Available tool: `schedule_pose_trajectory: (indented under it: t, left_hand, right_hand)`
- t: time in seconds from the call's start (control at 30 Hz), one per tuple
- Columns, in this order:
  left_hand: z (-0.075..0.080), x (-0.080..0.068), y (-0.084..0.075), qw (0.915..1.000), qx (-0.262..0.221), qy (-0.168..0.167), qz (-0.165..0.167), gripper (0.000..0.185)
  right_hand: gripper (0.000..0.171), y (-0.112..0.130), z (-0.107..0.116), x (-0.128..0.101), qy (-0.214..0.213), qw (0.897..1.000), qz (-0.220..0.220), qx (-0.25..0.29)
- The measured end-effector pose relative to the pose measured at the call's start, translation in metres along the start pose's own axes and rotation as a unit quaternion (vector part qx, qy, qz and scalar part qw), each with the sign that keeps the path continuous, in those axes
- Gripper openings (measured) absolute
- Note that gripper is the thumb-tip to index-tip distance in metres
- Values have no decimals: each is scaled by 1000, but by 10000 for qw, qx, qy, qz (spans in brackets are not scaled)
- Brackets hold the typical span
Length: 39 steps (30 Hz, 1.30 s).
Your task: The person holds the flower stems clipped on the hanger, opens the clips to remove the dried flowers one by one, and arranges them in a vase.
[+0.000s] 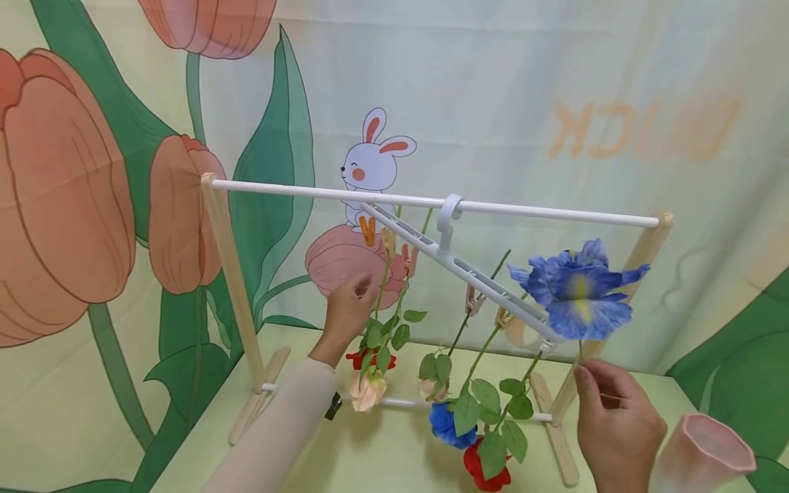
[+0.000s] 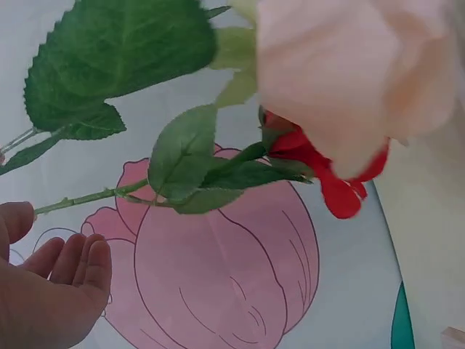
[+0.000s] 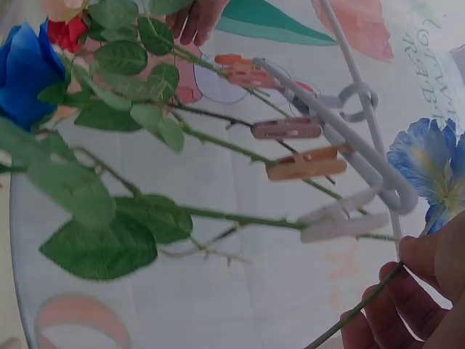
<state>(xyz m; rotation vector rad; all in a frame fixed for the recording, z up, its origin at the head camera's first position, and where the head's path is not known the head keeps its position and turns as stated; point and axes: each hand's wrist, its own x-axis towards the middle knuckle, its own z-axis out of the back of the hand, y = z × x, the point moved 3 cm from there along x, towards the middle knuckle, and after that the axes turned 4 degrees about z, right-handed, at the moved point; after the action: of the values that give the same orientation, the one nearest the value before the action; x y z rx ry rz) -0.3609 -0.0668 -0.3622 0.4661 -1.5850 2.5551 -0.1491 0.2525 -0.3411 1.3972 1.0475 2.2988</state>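
Backdrop (image 1: 555, 82): printed tulips and a rabbit, behind both hands; the wrist views show only patches of it. Rack (image 1: 431, 203): wooden uprights and white rail, standing beyond the hands on a pale green table (image 1: 394, 459); whole only in the head view. Hanger (image 1: 474, 274): white, hooked on the rail, slanting down toward the right hand; the right wrist view alone shows its pegs (image 3: 305, 166) clearly, each gripping a stem. Vase (image 1: 703, 455): pink, just right of the right hand, head view only. Iris (image 1: 576, 287): blue with yellow centre, directly above the right hand (image 1: 616, 414), which pinches its thin stem between thumb and fingers; the right wrist view confirms the pinch. Roses: red, peach and blue heads hanging down from the pegs, between the two hands; a peach rose (image 2: 356, 73) and a red rose (image 2: 320, 171) fill the left wrist view. Left hand (image 1: 348, 308): raised beside a rose stem (image 2: 87, 196), fingers loosely bent, thumb at the stem; whether it grips cannot be told.
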Motion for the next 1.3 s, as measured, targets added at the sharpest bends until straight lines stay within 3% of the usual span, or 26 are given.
schedule_pose_trajectory:
  t: [0.13,0.37,0.53,0.63,0.9,1.13,1.3]
  left_hand:
    - [-8,7,-5,10000,-83,5,5,41]
    - [-13,14,-11,9995,-178,-256,71,35]
    - [-13,18,-13,9988,-162,-437,150,30]
    - [-14,18,-14,9988,-154,-412,202,30]
    - [-20,19,-19,9991,-182,-258,274,27]
    - [-21,19,-17,9992,-55,-256,299,21]
    - [-20,19,-18,9995,-22,-210,251,22]
  right_hand:
    - [24,-13,8,3,4,9991,-427,76]
    - [21,-27,22,8,-278,9990,-354,-28]
    - [31,-44,34,20,-352,9953,-863,-266]
    - [36,-54,41,28,-414,9916,-1130,-479]
    - [39,-74,53,43,-741,9843,-1323,-898]
    - [41,-83,61,49,-855,9828,-1387,-866]
    - [34,-83,71,56,-1282,9797,-1392,-663]
